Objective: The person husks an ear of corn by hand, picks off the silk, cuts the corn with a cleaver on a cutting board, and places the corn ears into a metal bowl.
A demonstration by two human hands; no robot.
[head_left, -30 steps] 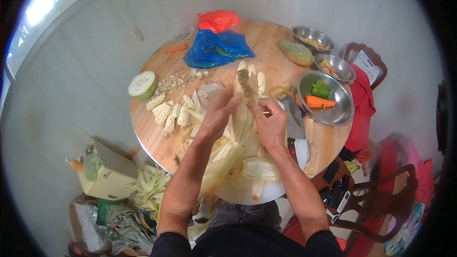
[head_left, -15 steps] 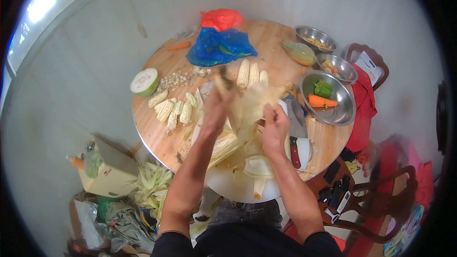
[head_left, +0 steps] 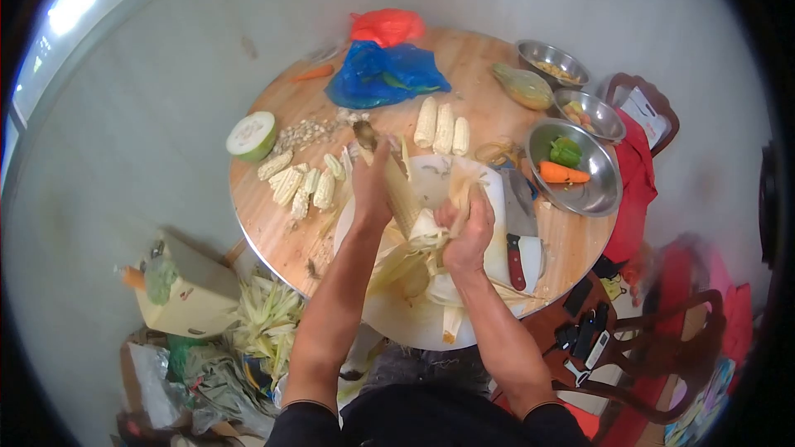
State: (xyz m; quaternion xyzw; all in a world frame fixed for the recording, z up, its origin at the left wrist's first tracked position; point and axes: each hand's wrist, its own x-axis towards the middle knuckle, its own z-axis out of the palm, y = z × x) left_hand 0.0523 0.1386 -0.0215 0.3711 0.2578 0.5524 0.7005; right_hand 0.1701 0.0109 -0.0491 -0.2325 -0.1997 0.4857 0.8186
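Note:
My left hand (head_left: 372, 189) is wrapped around an ear of corn (head_left: 403, 199) that is partly in its husk, with a dark tuft of silk at its top end. My right hand (head_left: 469, 230) closes on pale corn husk (head_left: 464, 189), at the lower right of the ear. Beneath both hands is a round white cutting board (head_left: 397, 321), strewn with loose husk leaves. A cleaver (head_left: 519, 261) with a dark red handle lies at the board's right side. Three peeled corn cobs (head_left: 444, 127) rest beyond the board.
Shorter corn pieces (head_left: 290, 186), garlic (head_left: 310, 134) and a cut gourd (head_left: 252, 135) lie on the left. A blue plastic bag (head_left: 385, 74) sits at the back. Along the right edge stand metal bowls; the nearest bowl (head_left: 609, 186) holds a carrot (head_left: 563, 173) and green pepper (head_left: 565, 151).
My right hand has come down and slightly left, with the husk it grips now lower. The blurred ear in my left hand is now steadier and tilted, and more of the board shows.

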